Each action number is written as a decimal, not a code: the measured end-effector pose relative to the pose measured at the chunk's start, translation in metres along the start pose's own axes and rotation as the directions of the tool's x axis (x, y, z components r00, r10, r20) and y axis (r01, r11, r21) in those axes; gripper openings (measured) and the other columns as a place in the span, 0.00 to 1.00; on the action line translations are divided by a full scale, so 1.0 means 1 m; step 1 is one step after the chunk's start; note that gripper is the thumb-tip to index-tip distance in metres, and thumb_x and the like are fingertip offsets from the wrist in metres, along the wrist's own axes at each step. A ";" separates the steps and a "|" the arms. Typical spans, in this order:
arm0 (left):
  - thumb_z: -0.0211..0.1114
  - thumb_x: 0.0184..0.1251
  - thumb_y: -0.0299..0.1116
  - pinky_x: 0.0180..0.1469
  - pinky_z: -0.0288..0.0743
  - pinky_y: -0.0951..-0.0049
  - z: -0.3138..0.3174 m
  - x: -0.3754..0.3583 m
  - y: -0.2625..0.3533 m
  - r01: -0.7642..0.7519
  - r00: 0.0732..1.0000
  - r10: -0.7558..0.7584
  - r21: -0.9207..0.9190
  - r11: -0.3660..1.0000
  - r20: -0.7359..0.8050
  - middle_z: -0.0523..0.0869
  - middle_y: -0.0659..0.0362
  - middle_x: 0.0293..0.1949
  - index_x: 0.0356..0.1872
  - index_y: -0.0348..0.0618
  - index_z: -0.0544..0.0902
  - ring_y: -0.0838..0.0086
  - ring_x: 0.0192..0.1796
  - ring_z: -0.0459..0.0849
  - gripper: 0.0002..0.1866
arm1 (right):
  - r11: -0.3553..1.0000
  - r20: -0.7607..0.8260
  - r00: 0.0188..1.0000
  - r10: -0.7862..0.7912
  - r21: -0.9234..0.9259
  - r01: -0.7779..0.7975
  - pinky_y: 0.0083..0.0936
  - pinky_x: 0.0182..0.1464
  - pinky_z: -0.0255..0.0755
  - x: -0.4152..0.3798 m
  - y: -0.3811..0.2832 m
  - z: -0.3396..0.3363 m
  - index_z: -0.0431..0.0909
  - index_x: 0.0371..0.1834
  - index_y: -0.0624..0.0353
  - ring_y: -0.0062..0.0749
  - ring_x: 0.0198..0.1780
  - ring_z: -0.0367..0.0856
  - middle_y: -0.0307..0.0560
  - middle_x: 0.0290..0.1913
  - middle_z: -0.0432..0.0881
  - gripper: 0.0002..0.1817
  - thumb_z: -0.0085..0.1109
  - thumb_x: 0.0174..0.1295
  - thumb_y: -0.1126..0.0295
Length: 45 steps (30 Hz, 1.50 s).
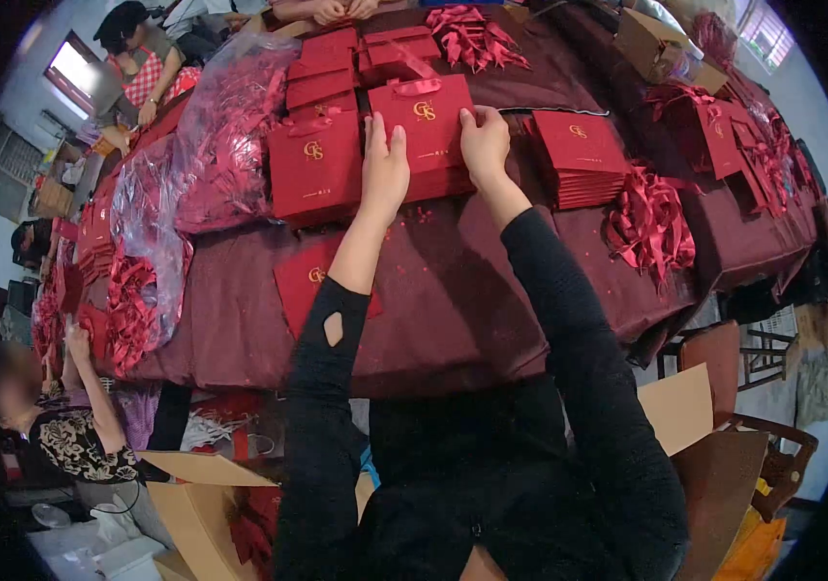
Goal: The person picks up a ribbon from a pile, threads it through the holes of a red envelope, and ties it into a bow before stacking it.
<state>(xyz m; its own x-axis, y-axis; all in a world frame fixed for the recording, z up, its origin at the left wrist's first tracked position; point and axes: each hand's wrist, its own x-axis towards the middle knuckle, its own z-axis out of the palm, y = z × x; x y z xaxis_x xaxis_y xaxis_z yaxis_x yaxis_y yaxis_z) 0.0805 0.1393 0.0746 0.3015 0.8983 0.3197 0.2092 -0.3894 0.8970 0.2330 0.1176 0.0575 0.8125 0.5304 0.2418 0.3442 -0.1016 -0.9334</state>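
Observation:
My left hand (386,172) lies along the left side of a red bag with gold print (421,126), its fingers straight and pointing away. At the right edge of the same bag is my right hand (485,145), its thumb on the front and its fingers behind, partly hidden. That bag rests on a pile of like bags. Beside it on the left stands another pile of red bags (315,165) with a pink ribbon. A single red bag (303,281) lies flat near my left forearm. To the right sits a stack of red bags (579,160).
Red ribbons (651,223) lie heaped at the right of the dark red tablecloth (433,320). A clear plastic sack (230,136) of red items is on the left. Open cardboard boxes (196,513) flank my body. Other people work at the left and far side.

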 end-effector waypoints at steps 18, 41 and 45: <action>0.49 0.71 0.27 0.67 0.62 0.65 0.008 0.000 -0.004 0.186 0.982 -0.184 0.068 0.980 -0.031 0.65 0.38 0.68 0.73 0.38 0.51 0.53 0.68 0.68 0.31 | 0.979 0.090 0.980 -0.176 0.116 0.166 0.39 0.60 0.66 -0.008 0.024 -0.007 0.73 0.57 0.67 0.55 0.55 0.74 0.64 0.52 0.77 0.21 0.55 0.64 0.65; 0.52 0.68 0.58 0.70 0.38 0.37 -0.096 -0.229 0.001 0.004 0.960 -0.243 0.863 0.505 0.137 0.54 0.40 0.72 0.72 0.50 0.61 0.37 0.73 0.48 0.36 | 0.953 0.757 0.589 -0.283 0.151 0.263 0.35 0.53 0.70 -0.146 0.010 -0.135 0.73 0.52 0.65 0.45 0.52 0.76 0.54 0.50 0.75 0.17 0.58 0.64 0.66; 0.57 0.64 0.60 0.70 0.37 0.38 -0.064 -0.243 0.029 -0.108 0.943 -0.222 0.859 0.501 0.248 0.52 0.39 0.73 0.73 0.49 0.57 0.38 0.74 0.46 0.42 | 0.816 0.790 0.510 -0.341 -0.021 0.578 0.38 0.52 0.68 -0.168 0.013 -0.138 0.79 0.46 0.63 0.48 0.53 0.72 0.53 0.52 0.76 0.16 0.60 0.62 0.62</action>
<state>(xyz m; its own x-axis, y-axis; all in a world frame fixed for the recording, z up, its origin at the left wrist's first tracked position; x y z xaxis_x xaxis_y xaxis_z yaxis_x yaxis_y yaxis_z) -0.0467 -0.0773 0.0425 0.4688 0.8829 0.0264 0.8709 -0.4670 0.1527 0.1659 -0.0887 0.0416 -0.0743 0.9699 0.2319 0.7602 0.2056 -0.6163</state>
